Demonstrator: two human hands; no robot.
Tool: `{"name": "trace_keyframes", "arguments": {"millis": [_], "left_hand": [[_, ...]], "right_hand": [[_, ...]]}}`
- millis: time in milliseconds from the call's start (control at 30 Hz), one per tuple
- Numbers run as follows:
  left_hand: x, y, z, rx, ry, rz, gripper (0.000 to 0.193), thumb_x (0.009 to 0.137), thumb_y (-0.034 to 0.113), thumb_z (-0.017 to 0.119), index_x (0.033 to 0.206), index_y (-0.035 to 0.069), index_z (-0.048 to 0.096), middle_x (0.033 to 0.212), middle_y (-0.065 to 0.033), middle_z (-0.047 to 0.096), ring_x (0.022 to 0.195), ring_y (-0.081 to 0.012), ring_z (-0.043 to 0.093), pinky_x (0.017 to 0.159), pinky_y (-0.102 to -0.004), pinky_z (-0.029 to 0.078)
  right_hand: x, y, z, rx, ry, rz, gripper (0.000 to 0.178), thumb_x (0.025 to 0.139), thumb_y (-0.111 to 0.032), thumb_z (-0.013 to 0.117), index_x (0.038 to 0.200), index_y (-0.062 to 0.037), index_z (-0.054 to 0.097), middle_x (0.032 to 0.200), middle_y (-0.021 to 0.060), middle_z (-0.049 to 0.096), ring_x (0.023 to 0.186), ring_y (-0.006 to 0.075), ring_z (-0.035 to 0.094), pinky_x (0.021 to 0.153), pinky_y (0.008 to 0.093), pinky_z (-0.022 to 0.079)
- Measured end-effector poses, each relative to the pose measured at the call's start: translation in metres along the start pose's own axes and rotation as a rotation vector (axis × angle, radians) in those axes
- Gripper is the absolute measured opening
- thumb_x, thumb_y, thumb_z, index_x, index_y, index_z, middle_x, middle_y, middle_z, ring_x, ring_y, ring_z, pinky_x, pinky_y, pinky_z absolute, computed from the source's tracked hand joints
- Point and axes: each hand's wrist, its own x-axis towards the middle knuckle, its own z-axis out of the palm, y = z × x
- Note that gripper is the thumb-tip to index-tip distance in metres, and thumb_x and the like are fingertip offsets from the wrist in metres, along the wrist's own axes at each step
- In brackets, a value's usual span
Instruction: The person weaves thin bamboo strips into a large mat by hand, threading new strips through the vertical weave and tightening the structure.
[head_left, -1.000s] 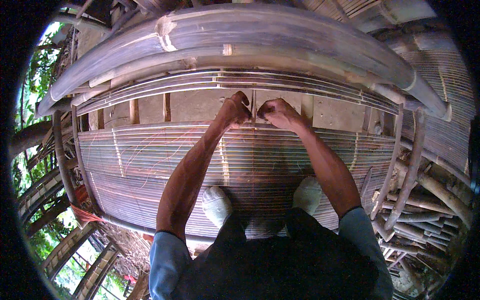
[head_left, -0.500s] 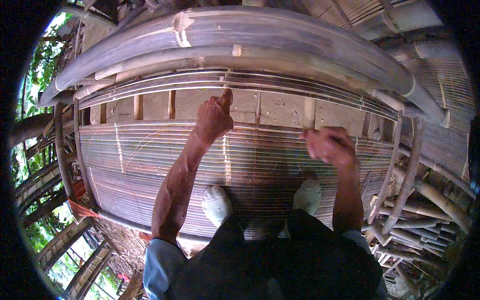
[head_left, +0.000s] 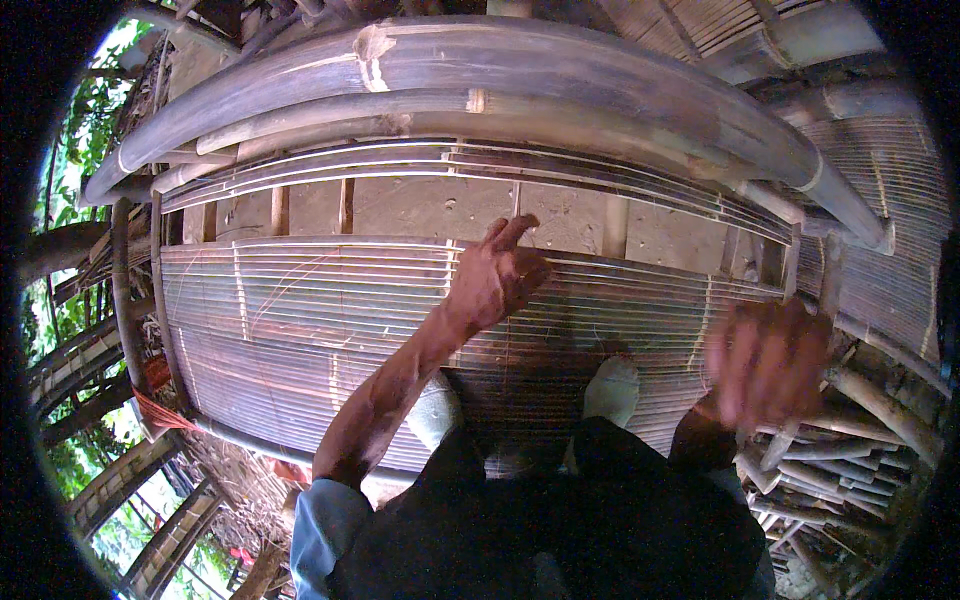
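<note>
My left hand (head_left: 503,272) is over the far edge of a slatted bamboo platform (head_left: 300,350). Its fingers are bent together, and whatever may be between them is too small to make out. Just beyond the fingertips, a thin upright strip (head_left: 517,197) crosses the gap between the slats and the far rails. My right hand (head_left: 768,362), smeared by motion, is above the platform's right end; its grip is unreadable. Thin reddish strands (head_left: 285,290) lie loosely across the slats on the left.
A thick bamboo pole (head_left: 560,65) spans the far side, above narrow slats (head_left: 330,172). My feet in pale socks (head_left: 612,392) stand on the platform. Stacked bamboo poles (head_left: 850,470) lie at the right; an orange cloth (head_left: 155,405) hangs at the left corner.
My left hand has shifted right along the platform's far edge and slightly nearer to me. My right hand has swung to the right and nearer, past the platform's right side.
</note>
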Motion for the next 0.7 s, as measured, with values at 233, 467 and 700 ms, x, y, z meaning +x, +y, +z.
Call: {"name": "trace_keyframes", "arguments": {"millis": [233,467,700], "left_hand": [[-0.085,0.067,-0.058,-0.046,0.194,-0.094,0.006,0.079,-0.002,0.068,0.082,0.002,0.067,0.115,-0.0219,0.067,0.126,-0.0342,0.055,0.112,-0.0476,0.036],[-0.177,0.105,-0.087,-1.160,0.294,-0.278,0.013,0.089,0.003,0.060,0.076,0.001,0.058,0.085,-0.0152,0.071,0.084,-0.0316,0.070,0.105,-0.0454,0.042],[-0.243,0.126,-0.089,-1.119,0.566,-0.466,0.013,0.090,0.007,0.058,0.078,0.002,0.059,0.085,-0.0150,0.071,0.084,-0.0315,0.069,0.101,-0.0453,0.043]], "right_hand": [[-0.011,0.109,-0.040,-0.508,0.596,0.734,0.027,0.098,-0.021,0.060,0.117,-0.0021,0.063,0.109,0.0086,0.068,0.106,0.0191,0.063,0.098,0.0331,0.046],[-0.042,0.202,-0.052,-0.786,0.390,1.046,0.041,0.096,-0.037,0.061,0.111,0.0005,0.067,0.108,0.0139,0.070,0.105,0.0249,0.067,0.095,0.0335,0.050],[-0.031,0.216,-0.045,-0.640,0.338,1.116,0.045,0.097,-0.040,0.061,0.116,0.0009,0.067,0.110,0.0168,0.071,0.106,0.0243,0.067,0.094,0.0350,0.051]]}}
